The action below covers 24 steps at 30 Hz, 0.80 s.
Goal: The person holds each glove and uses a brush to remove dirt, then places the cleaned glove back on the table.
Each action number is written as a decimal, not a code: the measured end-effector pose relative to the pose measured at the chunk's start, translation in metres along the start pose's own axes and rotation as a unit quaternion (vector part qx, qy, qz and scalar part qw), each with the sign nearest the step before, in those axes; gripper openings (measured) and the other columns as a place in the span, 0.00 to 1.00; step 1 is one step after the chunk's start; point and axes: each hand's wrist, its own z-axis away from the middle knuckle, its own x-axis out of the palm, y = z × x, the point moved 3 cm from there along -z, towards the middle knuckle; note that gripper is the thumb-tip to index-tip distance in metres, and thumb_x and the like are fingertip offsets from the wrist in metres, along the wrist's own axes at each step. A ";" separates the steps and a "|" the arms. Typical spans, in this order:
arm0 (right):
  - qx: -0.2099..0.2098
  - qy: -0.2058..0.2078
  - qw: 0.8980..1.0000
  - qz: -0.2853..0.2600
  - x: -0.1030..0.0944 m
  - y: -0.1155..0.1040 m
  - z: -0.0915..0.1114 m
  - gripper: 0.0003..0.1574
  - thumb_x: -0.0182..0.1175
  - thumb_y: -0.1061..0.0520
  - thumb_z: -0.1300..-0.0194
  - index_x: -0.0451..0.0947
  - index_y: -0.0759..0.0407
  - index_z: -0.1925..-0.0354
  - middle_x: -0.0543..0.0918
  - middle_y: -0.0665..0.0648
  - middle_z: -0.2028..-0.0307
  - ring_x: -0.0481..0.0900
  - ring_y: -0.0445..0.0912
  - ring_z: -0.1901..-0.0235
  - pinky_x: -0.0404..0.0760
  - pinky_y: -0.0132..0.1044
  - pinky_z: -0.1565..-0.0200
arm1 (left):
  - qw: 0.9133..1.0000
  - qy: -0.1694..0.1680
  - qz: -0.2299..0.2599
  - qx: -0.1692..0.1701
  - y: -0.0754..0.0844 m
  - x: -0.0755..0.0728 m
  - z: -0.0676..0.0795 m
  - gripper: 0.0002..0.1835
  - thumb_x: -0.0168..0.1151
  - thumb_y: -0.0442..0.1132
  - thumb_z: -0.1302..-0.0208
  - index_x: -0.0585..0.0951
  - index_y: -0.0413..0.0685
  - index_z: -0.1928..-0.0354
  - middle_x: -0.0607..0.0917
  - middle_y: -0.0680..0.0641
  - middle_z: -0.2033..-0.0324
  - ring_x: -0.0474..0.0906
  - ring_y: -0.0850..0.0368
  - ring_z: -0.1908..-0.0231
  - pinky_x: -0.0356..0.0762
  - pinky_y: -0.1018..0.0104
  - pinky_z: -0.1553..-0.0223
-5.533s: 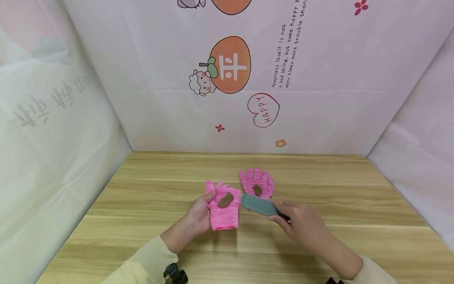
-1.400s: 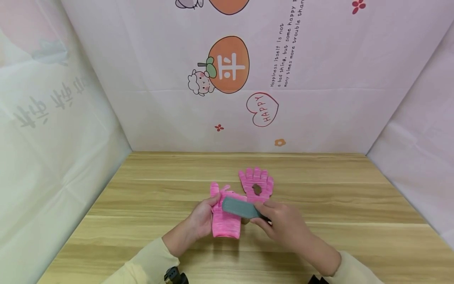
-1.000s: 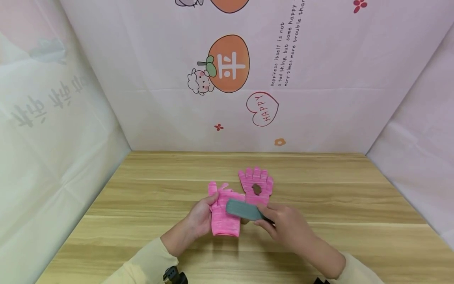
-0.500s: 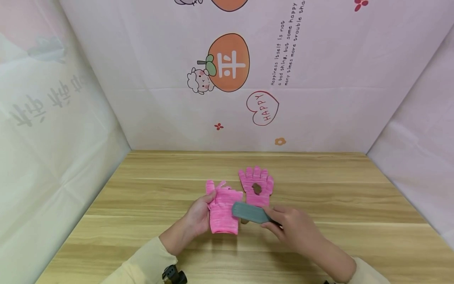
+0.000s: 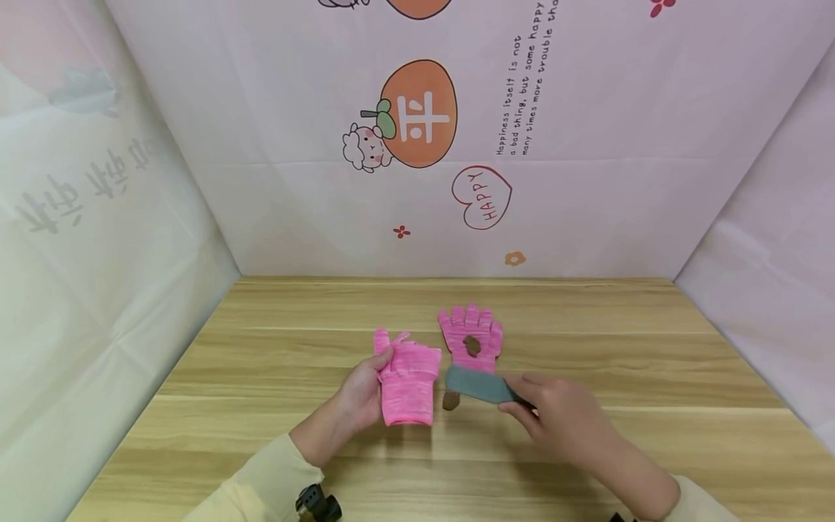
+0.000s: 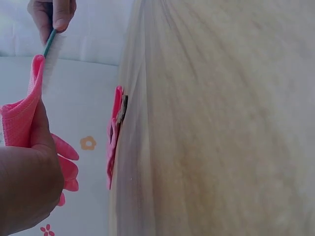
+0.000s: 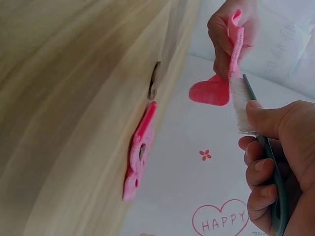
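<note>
My left hand (image 5: 360, 395) pinches a pink knitted glove (image 5: 409, 391) by its thumb side, raised above the table with its cuff towards me. No brown shows on its facing side. In my right hand (image 5: 567, 420) is a teal brush (image 5: 481, 385), gripped round the handle; its white bristles (image 7: 241, 105) show in the right wrist view, close to the held glove's edge. A second pink glove (image 5: 488, 348) lies flat behind the brush, fingers pointing away, with a brown patch (image 5: 472, 346) on it. Partly under the brush in the head view, a brown piece (image 5: 451, 401) lies on the table.
The wood-grain table (image 5: 261, 362) meets a printed white cloth (image 5: 313, 217) at the back. Plain white cloth sides (image 5: 117, 290) rise at left and right. A small black camera (image 5: 317, 502) sits on the left wrist.
The brown patch on the held glove 5.5 seconds ago is gone from its facing side, and a brown piece now shows on the table. The brush has slid right, off the glove, which shifted slightly left.
</note>
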 end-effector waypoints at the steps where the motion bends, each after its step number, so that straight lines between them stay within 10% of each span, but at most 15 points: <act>1: 0.004 0.001 1.000 -0.001 -0.001 0.000 -0.002 0.19 0.72 0.52 0.45 0.85 0.63 0.58 0.78 0.46 0.75 0.66 0.32 0.81 0.68 0.25 0.81 | 1.000 -0.002 0.000 0.000 0.000 0.001 0.000 0.25 0.37 0.44 0.22 0.57 0.40 0.30 0.80 0.49 0.56 0.77 0.57 0.56 0.75 0.63 0.50; 7: 0.000 0.040 0.999 0.004 -0.006 -0.006 -0.015 0.18 0.71 0.50 0.43 0.84 0.60 0.58 0.78 0.46 0.74 0.66 0.33 0.81 0.66 0.24 0.81 | 1.000 -0.017 0.002 0.002 -0.001 0.004 -0.002 0.26 0.35 0.42 0.21 0.53 0.44 0.26 0.80 0.50 0.53 0.76 0.58 0.54 0.74 0.64 0.47; 15: -0.055 0.095 0.994 0.008 0.005 -0.021 -0.031 0.43 0.36 0.32 0.27 0.85 0.61 0.58 0.83 0.51 0.72 0.77 0.40 0.80 0.75 0.31 0.82 | 0.999 -0.035 -0.001 0.004 -0.001 0.009 -0.002 0.26 0.34 0.42 0.21 0.55 0.37 0.28 0.82 0.52 0.52 0.78 0.59 0.51 0.72 0.64 0.42; 24: -0.057 0.036 0.998 -0.004 0.022 -0.028 -0.032 0.23 0.72 0.48 0.45 0.85 0.64 0.57 0.83 0.53 0.72 0.77 0.40 0.78 0.76 0.32 0.80 | 0.999 -0.047 0.010 -0.005 -0.003 0.014 0.000 0.25 0.36 0.42 0.21 0.56 0.39 0.29 0.82 0.53 0.54 0.77 0.60 0.51 0.69 0.62 0.39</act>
